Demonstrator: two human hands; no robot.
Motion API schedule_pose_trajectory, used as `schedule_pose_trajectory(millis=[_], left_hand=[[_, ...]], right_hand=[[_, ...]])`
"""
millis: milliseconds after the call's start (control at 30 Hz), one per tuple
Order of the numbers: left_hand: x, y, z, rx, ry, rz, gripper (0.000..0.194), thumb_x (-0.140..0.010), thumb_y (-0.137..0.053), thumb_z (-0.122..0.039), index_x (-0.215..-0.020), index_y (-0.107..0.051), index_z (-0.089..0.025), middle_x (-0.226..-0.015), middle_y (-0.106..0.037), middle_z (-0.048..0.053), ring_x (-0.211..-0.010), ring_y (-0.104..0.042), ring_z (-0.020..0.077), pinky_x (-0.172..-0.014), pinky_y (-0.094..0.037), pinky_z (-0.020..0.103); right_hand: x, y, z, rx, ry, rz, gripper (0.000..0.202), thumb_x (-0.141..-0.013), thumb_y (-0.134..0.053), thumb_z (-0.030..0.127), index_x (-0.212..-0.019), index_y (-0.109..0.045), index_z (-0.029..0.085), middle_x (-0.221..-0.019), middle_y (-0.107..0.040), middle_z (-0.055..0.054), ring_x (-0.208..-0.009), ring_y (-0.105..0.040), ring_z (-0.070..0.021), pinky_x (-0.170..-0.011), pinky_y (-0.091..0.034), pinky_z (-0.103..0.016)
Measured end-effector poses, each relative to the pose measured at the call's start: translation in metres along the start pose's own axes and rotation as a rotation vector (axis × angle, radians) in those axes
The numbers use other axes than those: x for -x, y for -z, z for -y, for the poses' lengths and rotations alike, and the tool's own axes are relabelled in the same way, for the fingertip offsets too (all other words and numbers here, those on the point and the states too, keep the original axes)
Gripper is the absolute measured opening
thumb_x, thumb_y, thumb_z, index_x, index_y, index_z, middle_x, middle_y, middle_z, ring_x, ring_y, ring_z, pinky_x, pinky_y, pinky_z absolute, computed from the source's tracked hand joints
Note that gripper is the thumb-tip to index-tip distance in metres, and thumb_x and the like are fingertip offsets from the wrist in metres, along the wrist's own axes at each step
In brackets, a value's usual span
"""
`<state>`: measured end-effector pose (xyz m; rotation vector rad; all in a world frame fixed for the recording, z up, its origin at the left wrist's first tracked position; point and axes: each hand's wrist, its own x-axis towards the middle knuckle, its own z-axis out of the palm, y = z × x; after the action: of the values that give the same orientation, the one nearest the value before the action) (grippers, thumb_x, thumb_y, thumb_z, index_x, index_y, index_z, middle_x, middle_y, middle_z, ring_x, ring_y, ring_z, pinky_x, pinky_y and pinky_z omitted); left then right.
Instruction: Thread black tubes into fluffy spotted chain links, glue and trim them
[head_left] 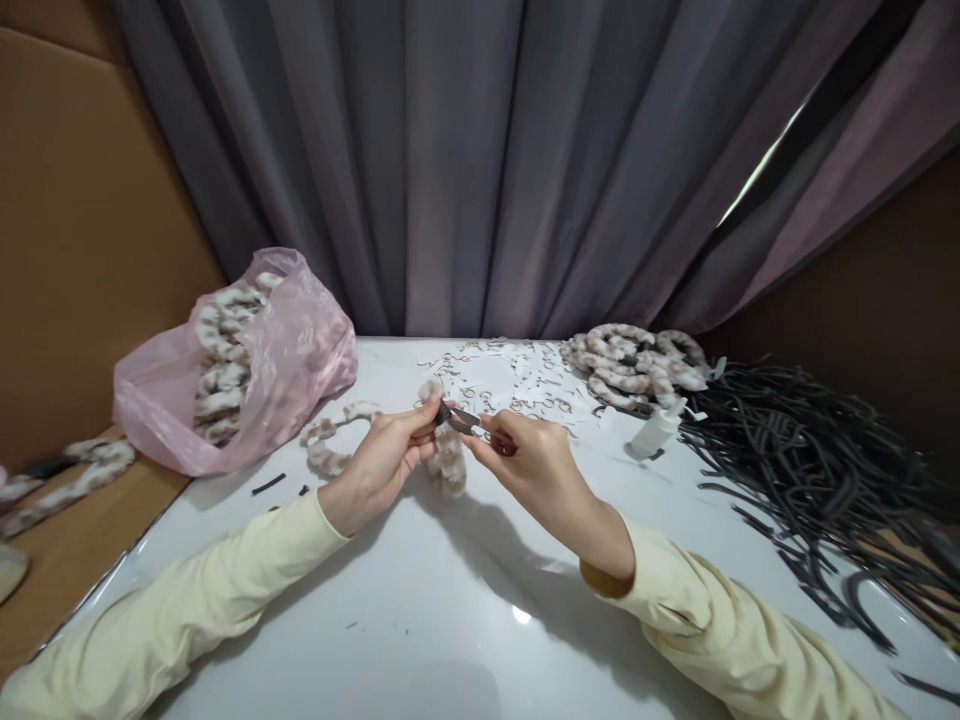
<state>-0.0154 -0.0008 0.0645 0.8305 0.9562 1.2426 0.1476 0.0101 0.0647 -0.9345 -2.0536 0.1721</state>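
Note:
My left hand [384, 448] is closed on a fluffy white-and-brown furry band [448, 465], pinching it near a dark end piece. The band hangs down just past my fingertips. In my right hand [529, 450] is a pair of thread snips [463, 420], its dark blades pointing left and touching or nearly touching the dark end. Whether the blades are closed on anything cannot be made out. Behind my left wrist a second furry band [324, 450] lies curved on the white table, partly hidden by the hand.
A pink plastic bag [300, 345] of furry bands stands at the left. Small paper tags [517, 380] with loops lie scattered at the back. On the right are a pile of furry bands [630, 360], a white bottle [655, 432] and a heap of black tubes [810, 450].

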Motion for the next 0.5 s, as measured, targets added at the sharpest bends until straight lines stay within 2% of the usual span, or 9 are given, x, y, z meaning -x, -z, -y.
schedule_pose_trajectory(millis=[267, 500], left_hand=[[-0.001, -0.001, 0.001, -0.005, -0.039, 0.039, 0.033, -0.072, -0.069, -0.040, -0.085, -0.069, -0.010, -0.086, -0.070, 0.010, -0.084, -0.064, 0.0183, -0.073, -0.050, 0.026], [-0.004, 0.003, 0.000, 0.011, -0.097, 0.014, 0.023, -0.074, -0.069, -0.033, -0.084, -0.070, -0.012, -0.084, -0.070, 0.006, -0.078, -0.064, 0.0132, -0.068, -0.049, 0.019]], right_hand=[[-0.001, 0.002, 0.000, -0.020, -0.017, -0.003, 0.025, -0.079, -0.061, 0.023, -0.062, -0.045, 0.018, -0.048, -0.043, 0.006, -0.043, -0.035, -0.0061, -0.044, -0.027, -0.018], [-0.004, 0.011, 0.005, -0.132, -0.150, 0.035, 0.025, -0.077, -0.064, 0.026, -0.058, -0.050, 0.015, -0.048, -0.045, 0.005, -0.045, -0.037, -0.0060, -0.046, -0.029, -0.019]])
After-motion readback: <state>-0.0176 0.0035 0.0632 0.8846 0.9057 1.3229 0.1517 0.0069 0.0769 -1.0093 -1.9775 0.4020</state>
